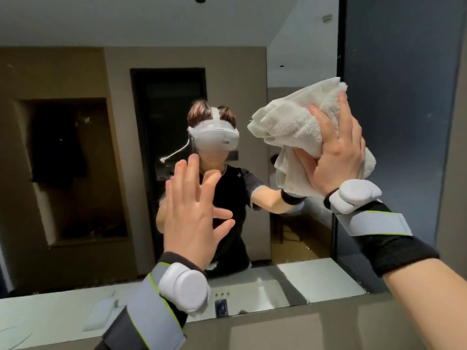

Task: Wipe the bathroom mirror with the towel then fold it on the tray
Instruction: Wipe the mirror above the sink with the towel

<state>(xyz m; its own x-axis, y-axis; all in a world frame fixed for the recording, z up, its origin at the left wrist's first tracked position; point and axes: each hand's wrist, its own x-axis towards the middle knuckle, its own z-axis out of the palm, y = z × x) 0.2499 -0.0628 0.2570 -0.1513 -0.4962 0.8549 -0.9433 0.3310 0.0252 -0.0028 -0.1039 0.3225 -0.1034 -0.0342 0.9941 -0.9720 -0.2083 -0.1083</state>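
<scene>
Right hand [333, 152] is raised high against the bathroom mirror [75, 160], its fingers spread over a bunched white terry towel [290, 125] and pressing it to the glass near the mirror's right edge. The towel is crumpled into a thick wad; one loose corner hangs down below the palm, towards the wrist. Fingertips reach up over the top of the wad, and the thumb clamps the cloth from the lower left, so the towel is gripped between hand and glass.

Left hand [194, 210] is up in front of the mirror at mid-height, to the left of the towel and well apart from it. Its palm faces the glass, all fingers splayed and holding nothing; whether the fingertips touch the mirror cannot be told.

Both wrists carry a white rounded tracker on a grey strap with yellow-green edging, over a black wristband: the left tracker [184, 289] sits low in the view, the right tracker [353, 195] just under the towel's hanging corner.

In the reflection a person in a black short-sleeved top wears a white headset [214, 137], with the mirrored towel arm reaching out to meet the real one. Along the bottom of the reflection lie a white countertop and a basin [252, 291], and below the mirror runs a grey ledge [278, 332]
</scene>
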